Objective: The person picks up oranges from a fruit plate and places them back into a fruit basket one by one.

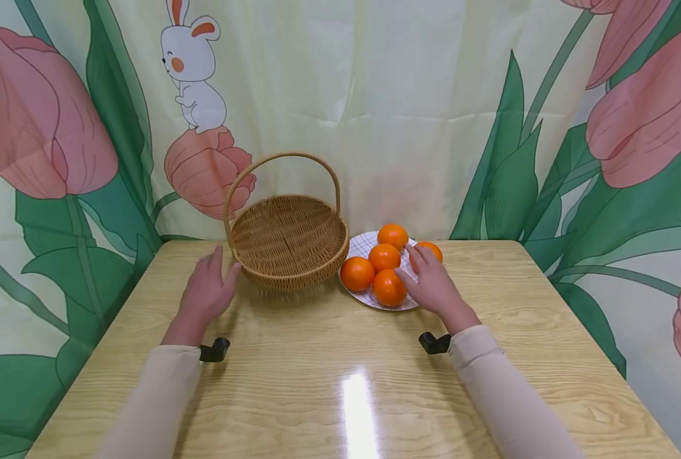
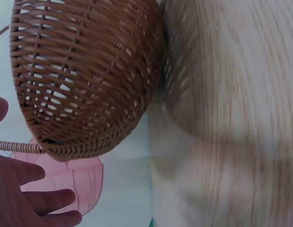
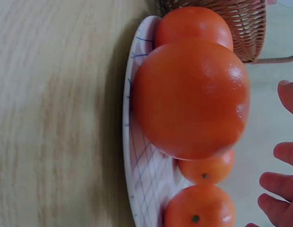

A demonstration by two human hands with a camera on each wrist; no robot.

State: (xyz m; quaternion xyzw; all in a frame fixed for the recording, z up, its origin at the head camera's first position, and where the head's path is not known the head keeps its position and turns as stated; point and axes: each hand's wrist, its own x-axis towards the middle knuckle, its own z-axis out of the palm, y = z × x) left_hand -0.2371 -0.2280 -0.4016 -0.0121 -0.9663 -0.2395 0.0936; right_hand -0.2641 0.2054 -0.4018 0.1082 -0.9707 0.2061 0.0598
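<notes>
Tabletop [image 1: 283, 382] | plated oranges [image 1: 384, 258] — near right hand [image 1: 434, 284] | basket [image 1: 294, 239] — beside left hand [image 1: 207, 291]

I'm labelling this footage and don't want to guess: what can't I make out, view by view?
- Head: part of the far-right orange, covered by the right grip.
- Left wrist: most of the inside of the basket, hidden by its woven side; much of the handle and left grip, cut off by the left edge.
- Right wrist: part of the plate, behind the nearest orange and past the bottom edge.
</notes>
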